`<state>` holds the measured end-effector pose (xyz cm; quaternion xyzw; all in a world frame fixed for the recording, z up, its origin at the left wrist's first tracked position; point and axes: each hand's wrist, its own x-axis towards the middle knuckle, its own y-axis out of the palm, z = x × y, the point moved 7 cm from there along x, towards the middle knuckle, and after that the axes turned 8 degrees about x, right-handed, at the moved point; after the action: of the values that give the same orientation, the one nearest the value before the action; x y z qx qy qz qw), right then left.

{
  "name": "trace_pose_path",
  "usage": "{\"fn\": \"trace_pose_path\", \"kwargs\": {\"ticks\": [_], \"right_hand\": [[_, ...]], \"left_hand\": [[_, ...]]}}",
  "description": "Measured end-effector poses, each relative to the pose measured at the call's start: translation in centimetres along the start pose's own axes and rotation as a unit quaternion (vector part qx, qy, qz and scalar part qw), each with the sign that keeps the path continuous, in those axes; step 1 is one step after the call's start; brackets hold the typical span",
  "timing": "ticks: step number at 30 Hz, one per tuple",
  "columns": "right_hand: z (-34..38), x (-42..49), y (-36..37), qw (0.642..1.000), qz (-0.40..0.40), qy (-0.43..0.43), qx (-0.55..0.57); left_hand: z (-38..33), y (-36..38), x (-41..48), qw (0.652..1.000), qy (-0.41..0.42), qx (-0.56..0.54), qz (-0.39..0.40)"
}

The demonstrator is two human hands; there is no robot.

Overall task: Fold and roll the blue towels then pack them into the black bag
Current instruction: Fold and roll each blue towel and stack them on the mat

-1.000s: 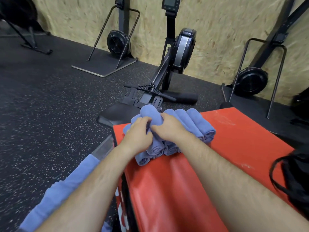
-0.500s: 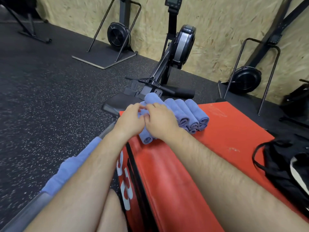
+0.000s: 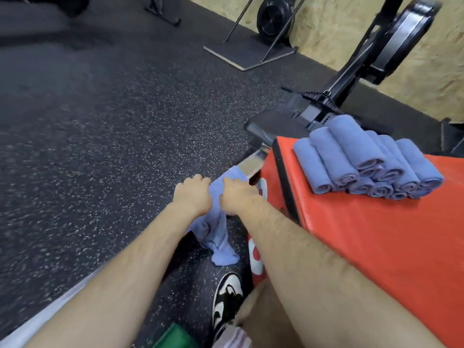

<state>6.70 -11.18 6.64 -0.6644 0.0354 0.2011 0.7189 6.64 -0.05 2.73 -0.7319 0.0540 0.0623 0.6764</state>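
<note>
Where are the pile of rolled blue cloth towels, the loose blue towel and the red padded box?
Pile of rolled blue cloth towels (image 3: 351,149): head view, on a top roll's side.
Loose blue towel (image 3: 219,237): head view, on its hanging fold.
Red padded box (image 3: 376,234): head view, on its bare top.

About ten rolled towels (image 3: 351,151), one loose towel (image 3: 217,234), one red box (image 3: 376,247), one left hand (image 3: 193,195), one right hand (image 3: 237,197).

Rolled blue towels (image 3: 361,159) stacked on red box (image 3: 376,237); loose blue towel (image 3: 216,232) draped beside it
</note>
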Motion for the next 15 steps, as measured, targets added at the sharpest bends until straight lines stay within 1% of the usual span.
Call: {"fn": "trace_pose_path", "kwargs": {"ticks": [1,3,6,9,11,15], "right_hand": [[0.8,0.2,1.4,1.000,0.013,-0.005,-0.009],[1.2,0.7,4.3,0.999,0.031,-0.001,0.014],[0.4,1.5,7.3,0.998,0.048,0.005,0.052],[-0.5,2.2,8.8,0.995,0.088,0.002,0.054],[-0.9,2.6,9.5,0.992,0.114,0.006,0.054],[-0.4,3.2,9.6,0.990,0.126,-0.006,0.064]], "left_hand": [[0.9,1.5,-0.1,1.000,-0.002,0.003,0.018],[1.9,4.1,-0.2,0.999,0.008,-0.006,0.047],[2.0,6.7,0.3,0.998,0.042,-0.018,0.032],[2.5,8.5,1.1,0.997,0.052,-0.004,0.057],[3.0,9.3,1.5,0.998,0.056,-0.010,0.040],[3.4,9.6,1.7,0.995,0.068,-0.066,-0.037]]}}
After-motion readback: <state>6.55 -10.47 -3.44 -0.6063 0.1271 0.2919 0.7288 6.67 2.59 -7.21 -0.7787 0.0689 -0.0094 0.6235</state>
